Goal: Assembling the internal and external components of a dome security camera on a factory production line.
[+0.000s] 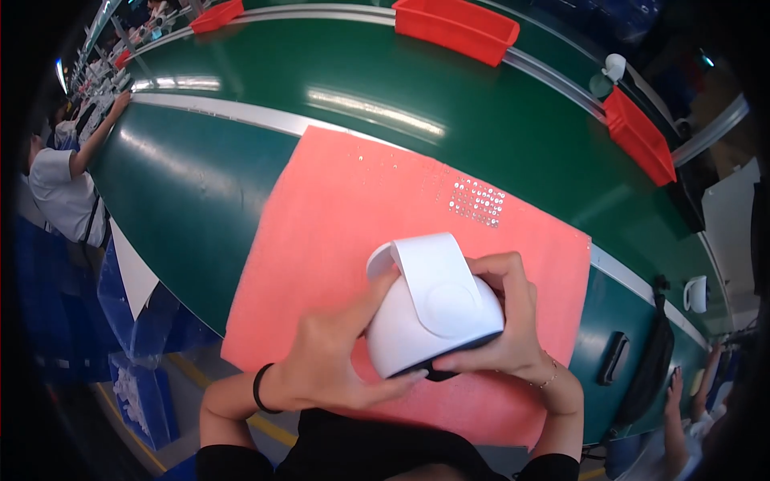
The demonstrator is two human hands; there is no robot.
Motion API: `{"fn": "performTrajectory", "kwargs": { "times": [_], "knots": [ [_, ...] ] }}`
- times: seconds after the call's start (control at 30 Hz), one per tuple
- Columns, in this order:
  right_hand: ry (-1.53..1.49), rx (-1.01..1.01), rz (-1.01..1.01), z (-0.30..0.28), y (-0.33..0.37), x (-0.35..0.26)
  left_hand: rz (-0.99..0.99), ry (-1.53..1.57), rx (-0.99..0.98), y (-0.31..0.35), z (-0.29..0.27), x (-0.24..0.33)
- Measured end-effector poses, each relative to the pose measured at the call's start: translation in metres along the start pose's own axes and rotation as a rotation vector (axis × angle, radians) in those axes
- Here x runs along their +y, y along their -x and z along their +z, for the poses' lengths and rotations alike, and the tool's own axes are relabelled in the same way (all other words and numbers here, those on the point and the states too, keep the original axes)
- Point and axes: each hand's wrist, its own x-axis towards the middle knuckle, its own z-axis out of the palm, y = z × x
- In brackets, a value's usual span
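Between my two hands is a white, dome-shaped plastic housing [393, 330] with a dark underside and a wide curved white band [433, 264] arching over its top. My left hand [329, 357] grips its left side, with the thumb near the lower dark edge. Around the right side wraps my right hand [513, 321], its fingers bent behind the housing and its thumb at the bottom rim. The housing is held above a pink mat [297, 232]. Farther back on the mat lie rows of small shiny round pieces [479, 202], too small to name.
Beyond the mat runs a green conveyor belt [265, 56] with metal rails. Red bins [457, 28] stand along its far side. A black object [615, 357] lies on the green table to the right. Other people work at far left and right. A blue crate [144, 401] stands lower left.
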Motion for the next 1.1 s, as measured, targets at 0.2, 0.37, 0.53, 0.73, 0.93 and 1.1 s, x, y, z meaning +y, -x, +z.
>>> {"fn": "performTrajectory", "kwargs": {
  "times": [0.2, 0.37, 0.53, 0.73, 0.93, 1.1],
  "knots": [
    [-0.129, 0.002, 0.19, -0.014, -0.026, -0.01, -0.052, 0.386, -0.002, -0.043, -0.021, -0.031],
    [-0.175, 0.132, 0.065, -0.005, -0.051, -0.015, 0.047, 1.069, 0.14, -0.073, -0.014, -0.065],
    [0.191, 0.46, -0.19, 0.005, -0.081, 0.006, -0.176, 1.282, 0.485, -0.138, 0.019, -0.037],
    [0.354, 0.57, -0.276, -0.012, -0.091, 0.017, -0.043, 1.266, 0.509, -0.183, 0.035, -0.057],
    [-0.37, 0.717, 0.245, -0.045, -0.103, 0.072, -0.381, 1.16, 0.028, -0.219, 0.037, -0.061],
    [-0.964, 0.669, 0.461, -0.082, -0.088, 0.113, -0.459, 1.118, 0.139, -0.219, 0.069, -0.086]
  ]
}}
